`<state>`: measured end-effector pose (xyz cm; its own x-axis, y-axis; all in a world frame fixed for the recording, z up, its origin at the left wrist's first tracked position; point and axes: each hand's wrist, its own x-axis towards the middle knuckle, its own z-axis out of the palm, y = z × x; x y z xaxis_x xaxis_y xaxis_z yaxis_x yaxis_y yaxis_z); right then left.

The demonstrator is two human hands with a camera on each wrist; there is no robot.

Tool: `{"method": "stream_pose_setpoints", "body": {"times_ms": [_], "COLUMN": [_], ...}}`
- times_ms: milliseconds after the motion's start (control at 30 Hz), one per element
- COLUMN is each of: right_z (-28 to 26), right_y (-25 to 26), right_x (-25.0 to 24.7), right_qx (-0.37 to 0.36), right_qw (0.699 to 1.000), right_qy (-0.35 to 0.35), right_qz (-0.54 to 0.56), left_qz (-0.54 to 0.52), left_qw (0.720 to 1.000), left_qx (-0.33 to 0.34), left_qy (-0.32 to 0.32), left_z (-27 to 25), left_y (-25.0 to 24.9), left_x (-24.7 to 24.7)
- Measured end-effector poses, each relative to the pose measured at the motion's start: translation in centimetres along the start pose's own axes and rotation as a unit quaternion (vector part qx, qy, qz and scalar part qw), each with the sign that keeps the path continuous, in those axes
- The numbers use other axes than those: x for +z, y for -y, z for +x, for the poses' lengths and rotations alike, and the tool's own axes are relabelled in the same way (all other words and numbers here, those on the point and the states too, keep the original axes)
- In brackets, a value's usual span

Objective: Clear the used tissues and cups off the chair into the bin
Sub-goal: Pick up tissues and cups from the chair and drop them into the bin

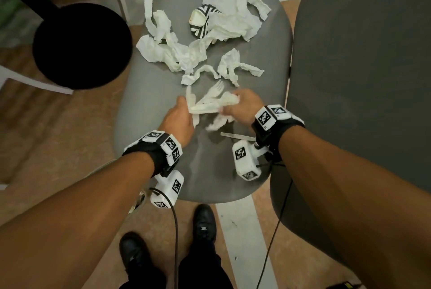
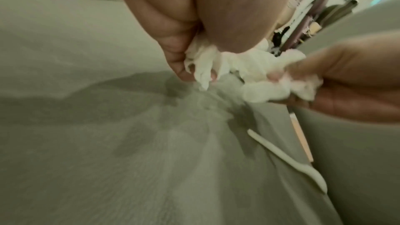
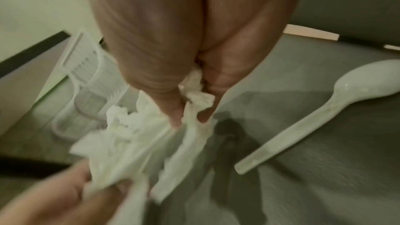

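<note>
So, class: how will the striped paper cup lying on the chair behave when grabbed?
The striped paper cup looks crushed and lies on its side, so probably light and easily squashed further. Tissues drape over it and may lift along with it. Flattened, it seems unlikely to roll.

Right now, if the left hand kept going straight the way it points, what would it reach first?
Probably the right hand: the left hand points toward it, and both grip the same tissue bundle. Depth is unclear.

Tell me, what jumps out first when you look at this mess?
Crumpled white tissues sprawl across the far half of the grey chair seat, half covering a zebra-striped paper cup. Nearer, the left hand and right hand grip a tissue wad between them, and a white plastic spoon lies beside it.
</note>
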<state>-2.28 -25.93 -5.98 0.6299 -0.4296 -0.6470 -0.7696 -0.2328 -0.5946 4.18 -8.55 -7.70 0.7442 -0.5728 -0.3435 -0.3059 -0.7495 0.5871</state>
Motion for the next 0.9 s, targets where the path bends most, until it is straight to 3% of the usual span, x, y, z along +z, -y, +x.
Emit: {"method": "stream_pose_setpoints", "body": {"times_ms": [167,300,400,500,600,700,767,833,900], "right_z": [-1.6,-5.5,-7.5,-6.8,-7.1,-9.5,-9.9,-10.2,-9.8], "right_y": [1.0,3.8,5.4,5.0,6.0,9.6,10.2,10.4,10.0], "right_x": [3.3,6.7,10.6,16.5,22.1,26.4,29.1,32.4,35.6], "right_qx": [-0.051,-0.007,-0.004,0.009,0.014,-0.046,-0.065,-0.043,-0.017], "right_qw": [0.997,0.998,0.998,0.993,0.995,0.998,0.997,0.995,0.990], "right_qy": [-0.048,-0.012,-0.016,-0.001,0.003,0.007,0.037,0.080,0.106], "right_qz": [0.027,0.053,0.067,0.115,0.097,0.032,-0.001,-0.051,-0.090], "left_qz": [-0.034,-0.135,-0.246,-0.256,-0.262,-0.280,-0.262,-0.225,-0.236], "left_qw": [0.996,0.981,0.955,0.939,0.931,0.916,0.920,0.935,0.930], "left_qx": [-0.072,-0.133,-0.160,-0.226,-0.240,-0.266,-0.272,-0.267,-0.281], "left_qy": [-0.039,-0.032,-0.047,-0.048,-0.082,-0.111,-0.102,-0.062,-0.034], "left_z": [-2.0,-4.8,-7.3,-9.7,-12.0,-14.2,-14.9,-15.6,-16.2], "left_y": [1.6,4.1,6.7,9.7,14.0,18.7,20.4,22.2,24.5], "left_x": [-3.2,-4.5,-5.4,-6.8,-6.7,-6.1,-5.9,-5.6,-4.6]}}
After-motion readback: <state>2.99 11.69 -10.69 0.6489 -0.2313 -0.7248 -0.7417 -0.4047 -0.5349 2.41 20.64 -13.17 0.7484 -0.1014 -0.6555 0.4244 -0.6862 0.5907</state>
